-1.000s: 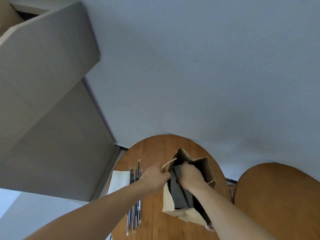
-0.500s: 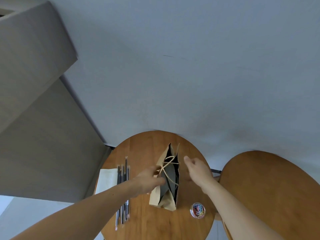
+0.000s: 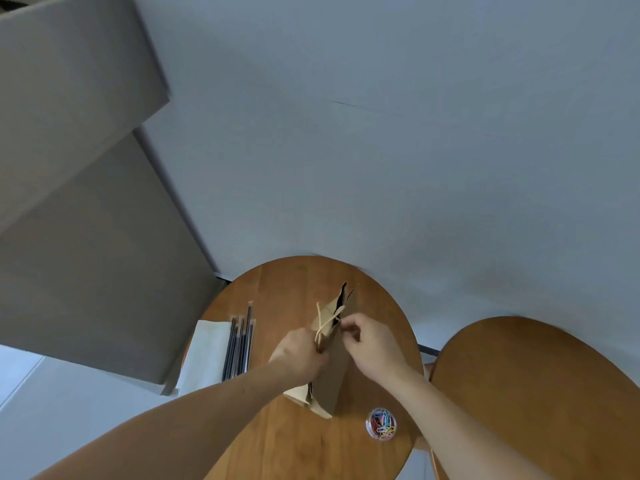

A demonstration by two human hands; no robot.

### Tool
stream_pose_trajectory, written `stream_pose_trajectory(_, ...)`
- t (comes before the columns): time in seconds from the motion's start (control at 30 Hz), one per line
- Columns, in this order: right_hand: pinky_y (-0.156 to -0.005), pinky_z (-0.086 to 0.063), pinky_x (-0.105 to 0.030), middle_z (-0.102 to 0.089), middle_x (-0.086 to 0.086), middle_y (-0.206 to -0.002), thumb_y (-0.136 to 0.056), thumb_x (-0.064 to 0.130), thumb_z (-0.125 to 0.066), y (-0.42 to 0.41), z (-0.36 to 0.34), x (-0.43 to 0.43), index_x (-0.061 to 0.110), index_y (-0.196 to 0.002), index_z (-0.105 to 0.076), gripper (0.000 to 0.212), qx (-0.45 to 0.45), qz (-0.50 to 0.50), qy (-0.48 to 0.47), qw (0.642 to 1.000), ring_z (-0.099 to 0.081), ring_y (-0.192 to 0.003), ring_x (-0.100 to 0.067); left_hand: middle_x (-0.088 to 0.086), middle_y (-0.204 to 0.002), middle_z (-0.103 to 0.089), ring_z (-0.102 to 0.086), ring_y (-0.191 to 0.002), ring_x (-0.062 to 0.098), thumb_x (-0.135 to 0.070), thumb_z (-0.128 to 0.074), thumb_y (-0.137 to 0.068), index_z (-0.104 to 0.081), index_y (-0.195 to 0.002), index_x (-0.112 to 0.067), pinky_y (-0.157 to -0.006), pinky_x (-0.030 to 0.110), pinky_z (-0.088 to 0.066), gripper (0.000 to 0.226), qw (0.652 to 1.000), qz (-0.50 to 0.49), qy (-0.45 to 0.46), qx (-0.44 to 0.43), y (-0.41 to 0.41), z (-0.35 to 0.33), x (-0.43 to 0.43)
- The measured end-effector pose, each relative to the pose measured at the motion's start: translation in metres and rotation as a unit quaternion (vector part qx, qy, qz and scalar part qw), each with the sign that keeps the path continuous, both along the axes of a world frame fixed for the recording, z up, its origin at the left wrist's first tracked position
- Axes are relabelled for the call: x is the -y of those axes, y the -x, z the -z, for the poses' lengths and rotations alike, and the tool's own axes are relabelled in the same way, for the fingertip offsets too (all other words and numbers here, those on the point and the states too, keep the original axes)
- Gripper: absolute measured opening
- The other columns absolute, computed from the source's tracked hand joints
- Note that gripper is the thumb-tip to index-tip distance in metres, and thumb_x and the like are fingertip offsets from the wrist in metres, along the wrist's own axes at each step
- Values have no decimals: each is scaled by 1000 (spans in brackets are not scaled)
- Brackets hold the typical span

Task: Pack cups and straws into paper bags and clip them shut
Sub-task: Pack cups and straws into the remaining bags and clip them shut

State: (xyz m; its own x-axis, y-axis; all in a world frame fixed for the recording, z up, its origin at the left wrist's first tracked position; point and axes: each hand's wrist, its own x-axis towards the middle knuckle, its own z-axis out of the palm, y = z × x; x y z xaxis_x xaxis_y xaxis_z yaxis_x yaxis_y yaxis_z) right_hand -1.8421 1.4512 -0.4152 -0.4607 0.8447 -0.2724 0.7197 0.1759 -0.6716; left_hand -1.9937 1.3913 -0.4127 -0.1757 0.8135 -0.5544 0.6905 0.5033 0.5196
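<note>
Far to the left of both hands, one grey cabinet (image 3: 86, 209) rises against the wall. Lower down, left of the left hand, one pale flat paper bag (image 3: 204, 355) lies on the round wooden table (image 3: 298, 282), and its left part overhangs the table's rim. Just beside it, and partly on it, lies one row of dark wrapped straws (image 3: 240, 341), side by side and pointing away from the person. At least four show, but they overlap too much for a firm count.

The left hand (image 3: 301, 351) curls round the near top edge of the one brown paper bag (image 3: 334, 372), which stands between the two hands with its mouth pressed nearly shut; only a dark slit shows at the far end. Two cord handles (image 3: 327, 320) loop up together above the knuckles. The right hand (image 3: 369, 344) pinches the bag's top from the other side, its fingertips meeting at the cords.

Bare wood runs from beyond the hands to the table's far rim, and more shows between the forearms.

Below the right wrist, one clear tub of coloured paper clips (image 3: 381, 423) sits close to the table's right edge. Right of the right arm, across a narrow gap, stands a second wooden table (image 3: 540, 382).
</note>
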Motion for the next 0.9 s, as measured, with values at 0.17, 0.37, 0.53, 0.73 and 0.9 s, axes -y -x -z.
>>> stream_pose_trajectory(0.17, -72, -55, -28, -50, 4, -129, -83, 22, -72, -18, -9, -26, 20, -130, -54, 50, 63, -128, -252, 957, -60, -94, -12, -5, -61, -48, -45, -53, 9, -22, -50, -94, -42, -59, -25, -45, 23, -32, 36, 990, 116, -6, -73, 13, -11, -18)
stream_pose_trajectory(0.37, -62, -48, -32, -63, 7, -87, -94, 39, -58, -24, -8, -39, 22, -95, -67, 19, 144, -119, -244, 952, -62, -77, -18, -7, -75, -60, -58, -69, 15, -30, -57, -91, -58, -77, -26, -58, 29, -45, 14, 983, 149, -59, -88, 31, -23, -42)
stream_pose_trajectory(0.53, -67, -52, -32, -66, 8, -95, -95, 38, -58, -26, 0, -32, 23, -102, -68, 19, 123, -104, -231, 959, -64, -81, -15, -17, -82, -66, -64, -81, 8, -34, -62, -90, -65, -89, -37, -67, 27, -52, 4, 991, 77, -102, -29, 34, -6, -34)
stream_pose_trajectory(0.73, -68, -46, -19, -62, 6, -98, -95, 19, -60, -62, 21, -22, 15, -104, -64, 11, -65, 181, -228, 955, -59, -78, -7, -14, -88, -70, -65, -84, 10, -37, -56, -98, -71, -107, -32, -74, 34, -54, 18, 991, 72, -113, -12, 41, 9, -33)
stream_pose_trajectory(0.9, -61, -40, -15, -64, 11, -86, -94, 19, -58, -88, 84, 11, 21, -94, -64, 7, 81, 147, -17, 986, -58, -76, -7, -5, -92, -73, -66, -86, 16, -38, -54, -99, -72, -107, -27, -77, 40, -55, 23, 990, 66, -121, -11, 38, 18, -37)
